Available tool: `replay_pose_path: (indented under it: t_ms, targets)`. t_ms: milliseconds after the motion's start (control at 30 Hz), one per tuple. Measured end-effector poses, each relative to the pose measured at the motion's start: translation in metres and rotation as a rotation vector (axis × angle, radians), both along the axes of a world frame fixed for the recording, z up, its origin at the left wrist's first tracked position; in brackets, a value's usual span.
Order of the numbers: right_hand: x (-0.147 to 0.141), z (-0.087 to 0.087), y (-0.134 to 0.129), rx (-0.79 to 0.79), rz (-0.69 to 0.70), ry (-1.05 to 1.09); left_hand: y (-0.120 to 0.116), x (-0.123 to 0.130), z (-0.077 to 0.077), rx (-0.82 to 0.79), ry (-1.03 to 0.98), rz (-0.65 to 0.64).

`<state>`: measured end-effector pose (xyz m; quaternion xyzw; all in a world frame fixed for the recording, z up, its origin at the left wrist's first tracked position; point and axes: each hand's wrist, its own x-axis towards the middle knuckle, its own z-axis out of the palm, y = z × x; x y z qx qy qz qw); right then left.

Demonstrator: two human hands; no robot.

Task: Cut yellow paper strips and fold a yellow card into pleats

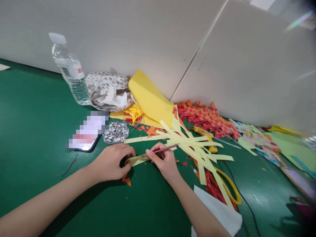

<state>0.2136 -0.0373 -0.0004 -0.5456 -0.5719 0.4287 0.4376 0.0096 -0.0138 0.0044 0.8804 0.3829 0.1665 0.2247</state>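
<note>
My left hand point(115, 163) is closed, its thumb and fingers pinching one end of a pale yellow paper strip point(138, 160) over the green table. Between the thumb and fingers of my right hand point(164, 161) is a thin dark pink stick point(166, 148), its lower end at the strip. Small orange paper scraps point(127, 181) lie just below my left hand. Right of my right hand, several loose pale yellow strips point(197, 144) are heaped across one another.
Behind my hands are a phone point(87, 131), a bag of googly eyes point(116, 132), a water bottle point(71, 72), a patterned pouch point(108, 82) and yellow paper point(150, 95). To the right lie woven orange-red pieces point(202, 115), a glue gun point(206, 135), scissors point(230, 186) and a white sheet point(214, 210).
</note>
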Motion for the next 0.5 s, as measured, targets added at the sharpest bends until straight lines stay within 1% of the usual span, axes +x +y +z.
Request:
replay_pose_path:
  t_ms: [133,300,400,500]
  targets:
    - [0.012,-0.002,0.006,-0.02,-0.082,0.068,-0.001,-0.001,0.0,-0.004,0.0,0.006]
    - [0.024,-0.004,0.009,0.028,-0.147,0.089,0.0,-0.001,-0.001,0.002,-0.011,0.017]
    - [0.022,-0.001,0.006,0.07,-0.163,0.104,0.0,-0.001,-0.004,-0.004,-0.041,0.048]
    - [0.013,0.004,0.001,0.094,-0.136,0.119,0.002,-0.001,-0.007,-0.035,-0.084,0.071]
